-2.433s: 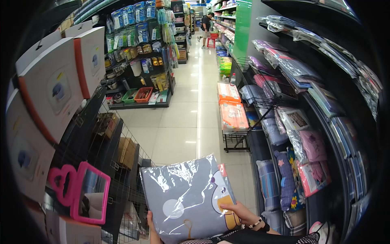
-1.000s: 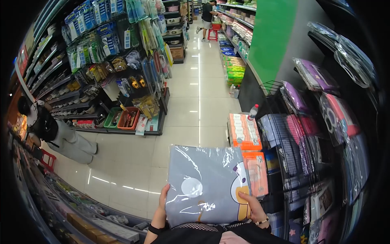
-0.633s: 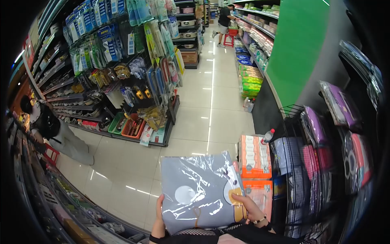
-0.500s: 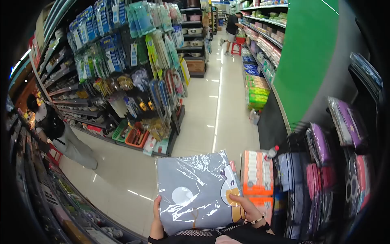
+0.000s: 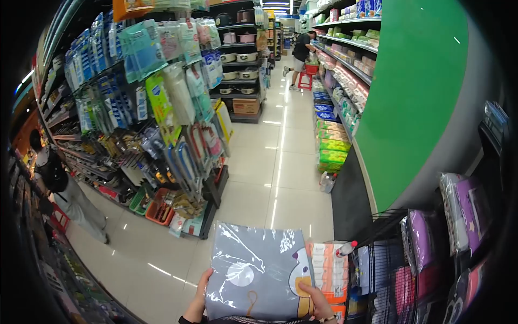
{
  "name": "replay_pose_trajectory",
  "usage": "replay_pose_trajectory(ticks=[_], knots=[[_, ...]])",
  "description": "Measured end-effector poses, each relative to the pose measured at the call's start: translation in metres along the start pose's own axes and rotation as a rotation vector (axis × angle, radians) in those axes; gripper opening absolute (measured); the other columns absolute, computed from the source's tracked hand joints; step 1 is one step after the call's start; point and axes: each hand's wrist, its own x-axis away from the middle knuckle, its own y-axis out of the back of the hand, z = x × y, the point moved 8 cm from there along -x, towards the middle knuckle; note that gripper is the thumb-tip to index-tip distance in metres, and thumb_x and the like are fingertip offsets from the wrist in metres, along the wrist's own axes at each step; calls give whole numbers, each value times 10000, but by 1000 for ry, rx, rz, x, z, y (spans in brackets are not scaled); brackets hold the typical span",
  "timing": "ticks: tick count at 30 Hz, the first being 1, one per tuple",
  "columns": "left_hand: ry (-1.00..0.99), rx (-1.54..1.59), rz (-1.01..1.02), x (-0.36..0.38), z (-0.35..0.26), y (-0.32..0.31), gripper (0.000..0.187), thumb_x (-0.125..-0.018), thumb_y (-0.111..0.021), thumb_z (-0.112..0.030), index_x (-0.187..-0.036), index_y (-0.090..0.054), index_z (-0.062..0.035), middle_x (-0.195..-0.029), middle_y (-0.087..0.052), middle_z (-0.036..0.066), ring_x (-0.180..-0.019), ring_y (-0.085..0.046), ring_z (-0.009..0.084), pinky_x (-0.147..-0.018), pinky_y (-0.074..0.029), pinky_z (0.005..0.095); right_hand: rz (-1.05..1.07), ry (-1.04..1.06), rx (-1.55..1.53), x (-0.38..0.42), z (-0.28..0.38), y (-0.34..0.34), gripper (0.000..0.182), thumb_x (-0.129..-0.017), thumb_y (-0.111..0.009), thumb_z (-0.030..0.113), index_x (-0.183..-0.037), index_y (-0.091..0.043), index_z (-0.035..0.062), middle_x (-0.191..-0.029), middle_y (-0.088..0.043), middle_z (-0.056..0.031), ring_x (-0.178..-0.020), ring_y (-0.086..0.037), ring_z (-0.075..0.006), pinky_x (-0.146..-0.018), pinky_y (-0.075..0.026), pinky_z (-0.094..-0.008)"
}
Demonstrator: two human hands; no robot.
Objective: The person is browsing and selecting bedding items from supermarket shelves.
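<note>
Head view, grey plastic-wrapped package [image 5: 253, 275], bottom edge cut off

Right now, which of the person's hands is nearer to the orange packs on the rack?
The right hand. It grips the right edge of the grey packaged cushion, right beside the orange packs. The left hand holds the opposite edge, farther away.

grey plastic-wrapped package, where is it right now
Bottom centre of the head view: the grey package is held between the left hand and right hand, beside the orange packs.
</note>
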Motion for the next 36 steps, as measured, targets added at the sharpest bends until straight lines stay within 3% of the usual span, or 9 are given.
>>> replay_pose_trajectory(ticks=[2, 4, 5, 7, 15, 18, 29, 32, 36], knots=[[-66, -177, -95, -19, -15, -19, 512, -844, -449, -370, -1163, -454, 30, -1095, -543, 172, -969, -556, 253, -846, -451, 348, -48, 5, -12, -21, 12, 9, 307, -832, -566, 201, -1073, -537, 14, -958, -622, -72, -807, -625, -171, -691, -517, -291], [-51, -132, -56, -51, -28, -34, 512, -842, -445, -379, -1156, -465, 24, -1069, -557, 159, -954, -562, 246, -833, -456, 339, -175, 119, 296, -29, 40, 5, 658, -708, -619, 480, -1218, -480, 88, -1016, -585, -208, -847, -613, -234, -672, -506, -401], [-42, -83, -41, -65, -35, -37, 513, -839, -441, -388, -1150, -477, 18, -1043, -571, 146, -938, -567, 239, -820, -460, 330, -185, 119, 293, -44, 52, 2, 658, -708, -619, 480, -1218, -480, 88, -1016, -585, -208, -847, -613, -234, -672, -506, -401], [-54, -58, -1, -105, -50, -42, 512, -839, -438, -393, -1147, -481, 14, -1044, -572, 143, -929, -568, 234, -814, -461, 326, -49, 30, 62, -85, 75, -19, 315, -837, -559, 202, -1084, -531, 7, -979, -616, -78, -823, -621, -165, -708, -513, -284], [-42, 48, 116, -253, -150, -85, 460, -859, -435, -349, -1152, -484, 3, -1090, -554, 122, -958, -547, 209, -833, -435, 305, -41, 96, 52, -183, 209, -108, 305, -821, -591, 188, -1058, -535, 5, -919, -610, -56, -786, -605, -131, -651, -498, -248], [-153, 35, 122, -295, -177, -88, 454, -859, -431, -348, -1146, -492, -2, -1090, -554, 121, -964, -546, 210, -838, -436, 306, -43, 67, 78, -216, 240, -135, 305, -827, -584, 182, -1060, -527, -6, -926, -609, -74, -787, -608, -137, -658, -507, -258], [-156, 177, -100, -348, -255, -121, 566, -826, -414, -414, -1201, -436, 9, -1136, -521, 178, -1022, -523, 308, -880, -426, 398, 68, -119, 274, -343, 331, -215, 305, -811, -616, 217, -1019, -552, 3, -826, -593, -21, -664, -572, -80, -573, -460, -208], [-245, 243, -71, -401, -263, -122, 593, -820, -416, -432, -1218, -420, 7, -1158, -502, 188, -1042, -511, 313, -887, -422, 404, 43, -162, 254, -399, 361, -212, 305, -802, -631, 219, -1005, -558, 4, -803, -589, -19, -659, -572, -80, -546, -454, -206], [-253, 226, -132, -475, -299, -133, 620, -812, -425, -474, -1226, -422, -14, -1179, -496, 166, -1038, -513, 302, -871, -428, 407, 218, -160, 366, -468, 431, -240, 331, -804, -629, 224, -1026, -549, -7, -872, -606, -42, -714, -585, -94, -597, -471, -217]])
